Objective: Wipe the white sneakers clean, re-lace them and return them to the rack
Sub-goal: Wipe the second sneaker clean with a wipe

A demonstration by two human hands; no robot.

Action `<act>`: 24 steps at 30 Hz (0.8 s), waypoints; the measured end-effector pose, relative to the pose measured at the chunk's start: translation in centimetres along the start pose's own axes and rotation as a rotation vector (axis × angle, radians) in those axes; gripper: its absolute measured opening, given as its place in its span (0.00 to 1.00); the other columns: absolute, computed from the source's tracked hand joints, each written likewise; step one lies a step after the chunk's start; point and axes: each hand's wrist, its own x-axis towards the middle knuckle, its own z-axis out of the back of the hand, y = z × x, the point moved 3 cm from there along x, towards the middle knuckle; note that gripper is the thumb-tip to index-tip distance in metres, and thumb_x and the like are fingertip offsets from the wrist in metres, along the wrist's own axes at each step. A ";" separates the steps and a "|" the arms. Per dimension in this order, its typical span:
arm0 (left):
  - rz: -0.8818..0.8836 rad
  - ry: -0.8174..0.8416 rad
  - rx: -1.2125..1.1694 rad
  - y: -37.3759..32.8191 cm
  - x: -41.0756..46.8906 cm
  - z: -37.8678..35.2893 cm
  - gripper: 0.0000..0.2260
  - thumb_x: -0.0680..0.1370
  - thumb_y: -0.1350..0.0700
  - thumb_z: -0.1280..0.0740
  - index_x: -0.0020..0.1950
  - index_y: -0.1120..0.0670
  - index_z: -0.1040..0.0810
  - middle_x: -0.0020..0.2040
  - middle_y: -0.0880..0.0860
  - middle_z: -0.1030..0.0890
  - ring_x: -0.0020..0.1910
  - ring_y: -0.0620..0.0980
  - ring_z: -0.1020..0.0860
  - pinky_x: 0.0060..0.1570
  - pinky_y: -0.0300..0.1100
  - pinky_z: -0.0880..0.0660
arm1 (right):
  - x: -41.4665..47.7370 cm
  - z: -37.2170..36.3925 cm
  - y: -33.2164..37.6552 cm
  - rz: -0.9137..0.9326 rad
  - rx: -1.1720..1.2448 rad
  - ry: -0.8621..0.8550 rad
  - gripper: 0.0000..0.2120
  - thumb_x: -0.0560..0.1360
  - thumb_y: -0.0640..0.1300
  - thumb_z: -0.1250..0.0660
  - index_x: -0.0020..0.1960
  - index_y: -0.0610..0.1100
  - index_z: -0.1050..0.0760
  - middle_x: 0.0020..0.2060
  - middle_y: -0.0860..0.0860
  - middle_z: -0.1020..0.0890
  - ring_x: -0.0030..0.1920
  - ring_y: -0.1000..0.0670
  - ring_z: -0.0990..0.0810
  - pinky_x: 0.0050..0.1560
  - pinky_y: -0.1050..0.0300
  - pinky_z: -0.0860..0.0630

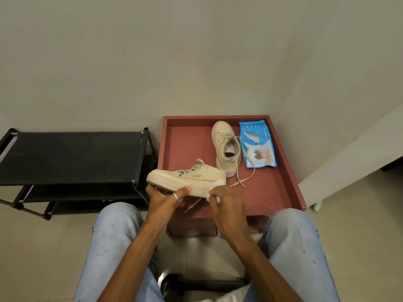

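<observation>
Head view: the left hand (166,198) grips 1 white sneaker (187,176) from below, fingers curled under the sole and the thumb lying along the midsole. It holds the shoe on its side, just above the near edge of the red tray-top table (187,140). The right hand (226,204) pinches a white wet wipe (216,186) and presses it against the heel end of that shoe's midsole. A lace end hangs loose below the held shoe.

The 2nd sneaker (225,149) stands upright on the table, well apart from the hands, toe towards the wall. Its loosened lace (253,171) trails across the table surface. Just beside it lies a blue wet-wipe pack (257,144). The black shoe rack (72,158) stands to the left of the table, and neither sneaker is on it.

I judge the task to be at an early stage, with wiping under way on the 1st shoe. Whether the 2nd shoe has already been wiped cannot be told from here. Both shoes seem to need their laces redone, and the return to the rack is not yet begun.
</observation>
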 end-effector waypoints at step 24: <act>0.012 0.057 -0.087 -0.4 -0.4 -0.2 0.52 0.54 0.49 0.17 0.73 0.46 0.39 0.67 0.52 0.24 0.63 0.54 0.20 0.58 0.54 0.19 | 1.3 -0.2 -5.5 -0.512 0.107 0.014 0.09 0.71 0.37 0.34 0.45 0.45 0.17 0.42 0.51 0.16 0.44 0.50 0.20 0.37 0.66 0.32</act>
